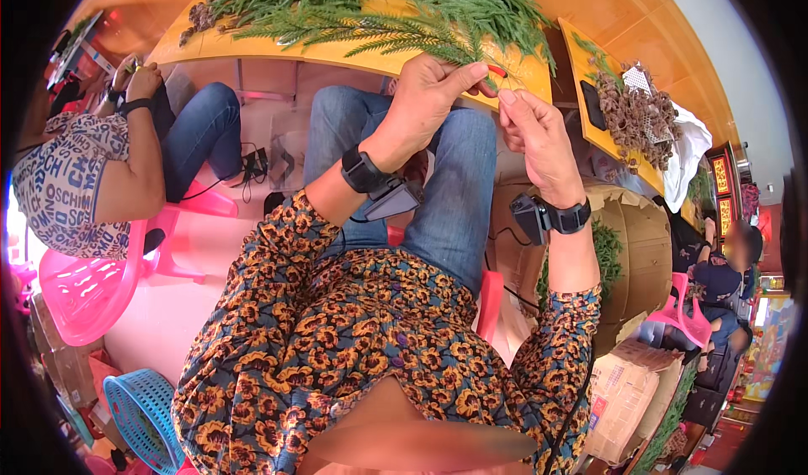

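Note:
My left hand [433,96] is closed around the stem end of a green needle-leaved branch [370,33], whose sprays reach left over the table edge. Beside the left fingertips shows a small red band [497,70]; whether it wraps the stem or a finger, I cannot tell. My right hand [539,134] is just to the right, its thumb and finger pinched together close to the stem end. Something thin, like a wire, seems to run there, too fine to make out. Both hands are above my knees.
More green branches [471,4] are heaped on the yellow table [337,54]. To the right, brown pine cones [635,122] and a black phone [592,105] lie on another table. A cardboard box [644,265] stands by my right arm. A co-worker [93,172] sits at left, near a blue basket [143,416].

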Tool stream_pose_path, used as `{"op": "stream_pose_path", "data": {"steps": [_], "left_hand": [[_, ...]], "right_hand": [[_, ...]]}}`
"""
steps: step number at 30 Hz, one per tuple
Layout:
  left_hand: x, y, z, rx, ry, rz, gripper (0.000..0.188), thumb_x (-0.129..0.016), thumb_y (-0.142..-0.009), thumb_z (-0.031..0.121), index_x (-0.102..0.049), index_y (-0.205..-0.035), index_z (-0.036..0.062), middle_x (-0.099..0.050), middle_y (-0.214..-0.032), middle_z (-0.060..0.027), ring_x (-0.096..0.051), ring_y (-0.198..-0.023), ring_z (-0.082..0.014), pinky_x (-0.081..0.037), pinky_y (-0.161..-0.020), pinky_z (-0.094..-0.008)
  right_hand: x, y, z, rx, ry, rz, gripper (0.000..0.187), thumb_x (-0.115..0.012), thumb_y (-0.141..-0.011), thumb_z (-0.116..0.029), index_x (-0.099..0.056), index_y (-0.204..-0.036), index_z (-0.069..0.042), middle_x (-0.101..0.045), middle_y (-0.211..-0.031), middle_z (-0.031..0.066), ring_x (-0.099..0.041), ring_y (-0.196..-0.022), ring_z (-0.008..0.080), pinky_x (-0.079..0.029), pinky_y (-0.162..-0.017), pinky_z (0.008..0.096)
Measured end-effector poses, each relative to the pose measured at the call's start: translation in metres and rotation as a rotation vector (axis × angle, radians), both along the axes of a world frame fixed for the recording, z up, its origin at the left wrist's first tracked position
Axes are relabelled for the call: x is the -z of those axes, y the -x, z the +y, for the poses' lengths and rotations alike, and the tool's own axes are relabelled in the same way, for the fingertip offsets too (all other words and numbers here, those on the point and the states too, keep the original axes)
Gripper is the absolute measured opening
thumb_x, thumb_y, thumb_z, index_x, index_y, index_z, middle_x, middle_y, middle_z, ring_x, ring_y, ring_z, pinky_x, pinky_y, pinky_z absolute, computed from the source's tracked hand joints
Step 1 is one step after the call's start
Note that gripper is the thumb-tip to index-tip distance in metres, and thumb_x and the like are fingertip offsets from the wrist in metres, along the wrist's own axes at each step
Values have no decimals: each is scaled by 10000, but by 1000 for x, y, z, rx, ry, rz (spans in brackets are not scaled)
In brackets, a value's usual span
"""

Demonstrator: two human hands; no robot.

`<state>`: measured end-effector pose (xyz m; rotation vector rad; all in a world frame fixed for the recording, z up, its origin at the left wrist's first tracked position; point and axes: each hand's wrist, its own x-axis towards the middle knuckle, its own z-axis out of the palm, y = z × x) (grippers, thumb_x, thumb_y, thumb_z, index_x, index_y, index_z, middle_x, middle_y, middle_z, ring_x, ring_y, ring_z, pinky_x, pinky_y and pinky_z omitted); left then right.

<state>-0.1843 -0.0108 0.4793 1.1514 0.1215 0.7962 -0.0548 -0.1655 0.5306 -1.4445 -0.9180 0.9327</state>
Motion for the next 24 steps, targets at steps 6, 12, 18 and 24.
{"op": "stream_pose_path", "data": {"steps": [6, 12, 18, 24], "left_hand": [[12, 8, 8, -71, -235, 421, 242, -734, -1066, 227, -791, -1091, -7, -770, -815, -68, -665, -767, -92, -519, -693, -317], [32, -8, 7, -495, -778, 173, 202, -706, -1060, 174, -725, -1146, -8, -770, -798, -89, -714, -691, -162, -531, -615, -374], [30, -3, 25, -157, -214, 346, 218, -716, -1052, 169, -691, -1065, -48, -799, -877, -143, -763, -743, -209, -591, -682, -356], [45, -21, 34, 148, 359, 254, 274, -738, -1064, 220, -723, -1065, -53, -790, -987, -139, -760, -887, -200, -591, -819, -290]], "right_hand": [[30, -9, 8, 73, 94, -93, 366, -642, -1144, -367, -656, -880, -113, -442, -677, -115, -324, -582, 9, -247, -544, 226], [50, -30, 21, 45, 275, -100, 361, -630, -1148, -372, -691, -908, -110, -508, -684, -100, -394, -579, 22, -287, -543, 229], [22, -43, 11, -248, 319, 234, 291, -620, -1155, -288, -786, -1089, -57, -754, -920, 9, -700, -784, 92, -563, -679, 237], [101, -32, 21, 164, -195, -279, 237, -671, -1120, -169, -782, -1263, -16, -775, -1216, 102, -750, -1018, 145, -636, -820, 283]]}}
